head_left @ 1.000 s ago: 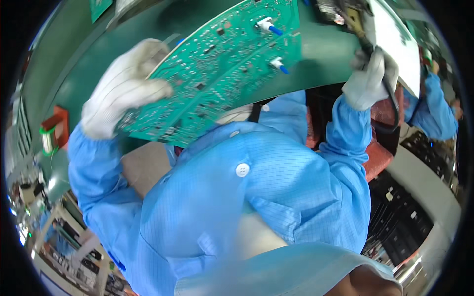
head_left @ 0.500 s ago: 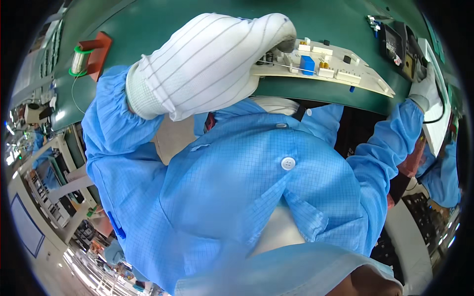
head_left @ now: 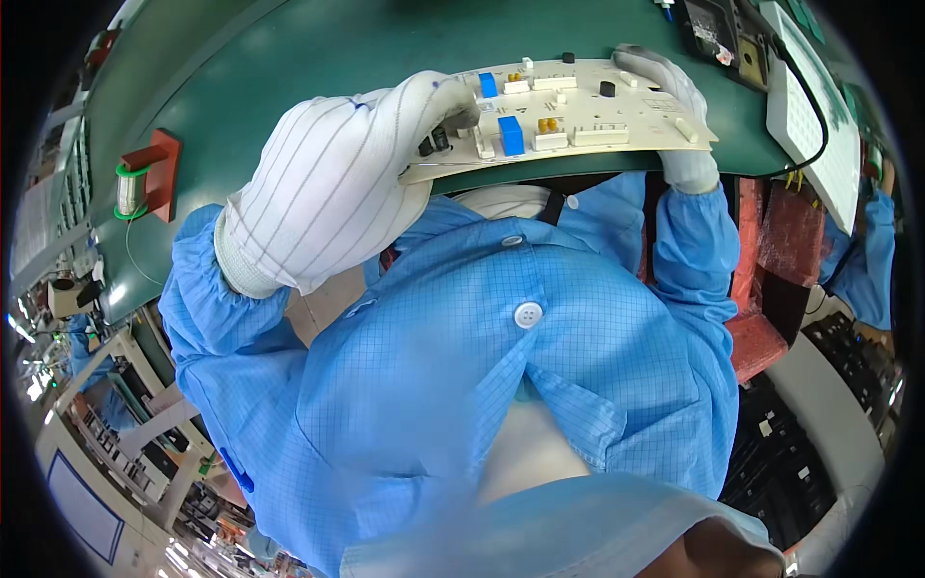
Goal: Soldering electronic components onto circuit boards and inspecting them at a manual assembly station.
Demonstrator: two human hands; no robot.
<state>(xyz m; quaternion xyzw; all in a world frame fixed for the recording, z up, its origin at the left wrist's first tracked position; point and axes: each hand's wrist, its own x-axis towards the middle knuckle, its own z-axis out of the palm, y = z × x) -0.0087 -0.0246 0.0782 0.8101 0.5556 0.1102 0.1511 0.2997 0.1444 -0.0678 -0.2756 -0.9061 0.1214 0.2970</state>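
One circuit board (head_left: pixel 578 114), parts side up, at 12 to 1 o'clock, held at both ends.
Left hand (head_left: pixel 352 164) gripping its 9 o'clock end, right hand (head_left: pixel 684 89) closed on the 3 o'clock end, partly hidden; can't tell if it touches the tabletop (head_left: pixel 318 58). Step reads as two-handed positioning. Next move, my read: needs both grips firm, board level, blue blocks (head_left: pixel 511 136) clear of pressure. Wire spool (head_left: pixel 131 191) at 10 o'clock, untouched.

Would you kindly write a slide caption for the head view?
Gloved left hand and right hand hold a circuit board, component side showing, at a green table.
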